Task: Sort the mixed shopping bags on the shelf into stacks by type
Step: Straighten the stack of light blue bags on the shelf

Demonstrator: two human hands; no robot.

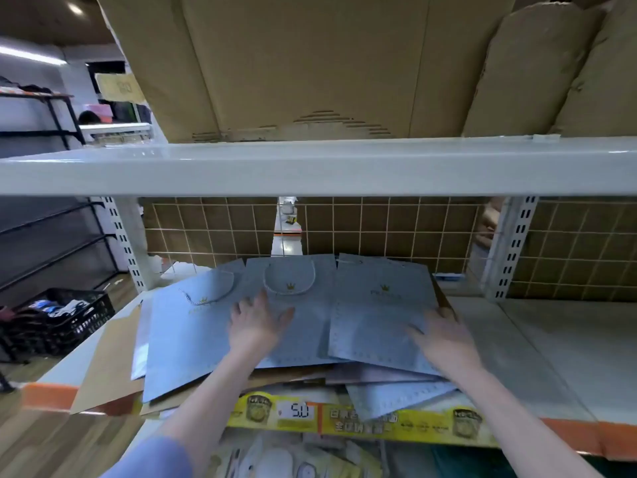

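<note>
Head view: light blue paper bags lie flat on the shelf, overlapping, long axes running front to back, rope handles toward the rear grid. Left hand and right hand rest spread, fingers straight, on the bags.

Four blue bags (one half-buried), two hands, one crate.

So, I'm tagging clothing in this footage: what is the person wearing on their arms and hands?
Both hands, left and right, are bare: no gloves, rings or watch show. A blue sleeve covers the upper left arm only; the right forearm shows no sleeve.
</note>
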